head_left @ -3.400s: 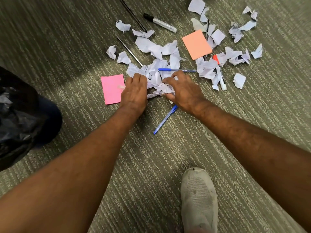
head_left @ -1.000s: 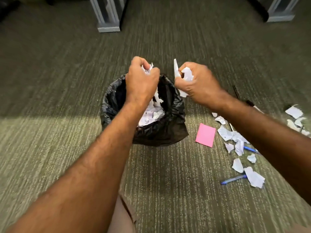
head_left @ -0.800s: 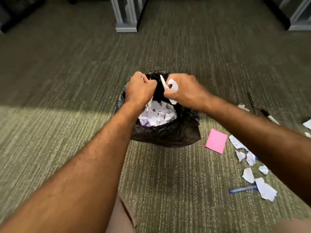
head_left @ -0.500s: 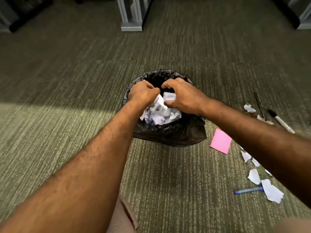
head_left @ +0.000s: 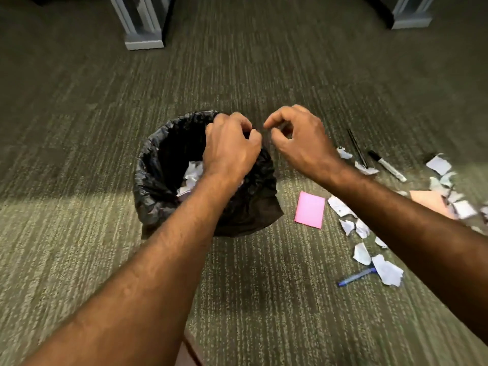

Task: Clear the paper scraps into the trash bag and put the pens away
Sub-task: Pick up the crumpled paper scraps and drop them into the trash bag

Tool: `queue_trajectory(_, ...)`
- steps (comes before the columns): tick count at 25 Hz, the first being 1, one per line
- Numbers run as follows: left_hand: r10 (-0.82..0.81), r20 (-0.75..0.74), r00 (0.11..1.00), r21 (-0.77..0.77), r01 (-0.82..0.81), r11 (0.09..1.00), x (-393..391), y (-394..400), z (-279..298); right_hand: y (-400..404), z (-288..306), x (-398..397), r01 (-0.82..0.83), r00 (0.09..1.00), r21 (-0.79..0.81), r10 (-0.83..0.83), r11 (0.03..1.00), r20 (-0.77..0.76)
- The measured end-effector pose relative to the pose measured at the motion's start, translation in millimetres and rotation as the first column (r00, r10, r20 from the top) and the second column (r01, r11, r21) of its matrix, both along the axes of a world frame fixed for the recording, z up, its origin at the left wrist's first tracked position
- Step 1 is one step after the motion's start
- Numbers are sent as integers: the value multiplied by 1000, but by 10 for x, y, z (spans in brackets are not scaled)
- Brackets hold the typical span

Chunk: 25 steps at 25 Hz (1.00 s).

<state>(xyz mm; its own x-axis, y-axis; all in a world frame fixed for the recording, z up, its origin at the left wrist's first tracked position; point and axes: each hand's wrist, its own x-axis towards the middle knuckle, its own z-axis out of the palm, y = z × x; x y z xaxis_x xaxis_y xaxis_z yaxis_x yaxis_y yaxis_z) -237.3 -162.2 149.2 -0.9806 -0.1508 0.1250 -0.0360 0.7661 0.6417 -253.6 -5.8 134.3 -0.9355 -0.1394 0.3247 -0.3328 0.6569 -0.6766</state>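
A black trash bag (head_left: 155, 186) stands open on the carpet, with white paper scraps (head_left: 190, 175) inside it. My left hand (head_left: 229, 146) hovers over the bag's right rim, its fingers curled with nothing visible in them. My right hand (head_left: 298, 141) is just right of the bag, fingers loosely apart and empty. More torn white scraps (head_left: 388, 270) lie on the carpet at the right. A blue pen (head_left: 356, 277) lies partly under one scrap. A black-capped marker (head_left: 386, 165) and a thin black pen (head_left: 356, 146) lie further back.
A pink sticky note (head_left: 310, 210) lies just right of the bag, and an orange one (head_left: 427, 199) sits among scraps at the right edge. Grey furniture legs (head_left: 144, 35) (head_left: 409, 17) stand at the back. My knee shows at the bottom edge.
Both hands carried scraps from the pile to the bag and let them go inside. They have since lifted and moved apart, the right one shifting off to the bag's right.
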Motion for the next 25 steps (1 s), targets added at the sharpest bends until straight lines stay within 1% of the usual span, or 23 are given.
queue_trajectory(2,-108,-66,992,-10,108,994,2,331,-53,359,-111,22,103,994,6,-103,995,33)
queue_trajectory(4,-236,-66,970,-34,234,972,9,674,-162,758,-284,89,223,970,19,-224,975,93)
queue_trajectory(8,-491,68,869,-55,494,867,165,1410,-542,1542,-750,481,378,898,24,-373,925,234)
queue_trajectory(10,-593,149,791,-75,607,791,288,1696,-768,1856,-979,770,431,857,37,-421,902,297)
queue_trajectory(12,-672,238,701,-96,706,702,403,1925,-997,2113,-1212,1054,493,798,61,-479,868,366)
queue_trajectory(14,-720,344,602,-93,785,612,516,2134,-1213,2325,-1457,1336,544,729,114,-536,831,427)
queue_trajectory(16,-736,467,490,-96,855,509,618,2305,-1426,2457,-1671,1605,558,677,184,-573,809,463)
queue_trajectory(18,-715,582,387,-108,908,404,703,2418,-1627,2518,-1839,1839,530,637,262,-582,807,505)
queue_trajectory(19,-699,620,355,-114,923,367,732,2441,-1712,2514,-1896,1940,492,616,305,-574,815,539)
queue_trajectory(20,-688,644,334,-119,932,341,756,2474,-1794,2507,-1947,2032,450,594,343,-563,824,574)
queue_trajectory(22,-688,646,331,-141,937,318,788,2521,-1918,2465,-2007,2167,387,574,385,-546,838,610)
queue_trajectory(25,-704,621,345,-152,934,323,825,2608,-2031,2431,-2074,2256,375,604,390,-541,841,585)
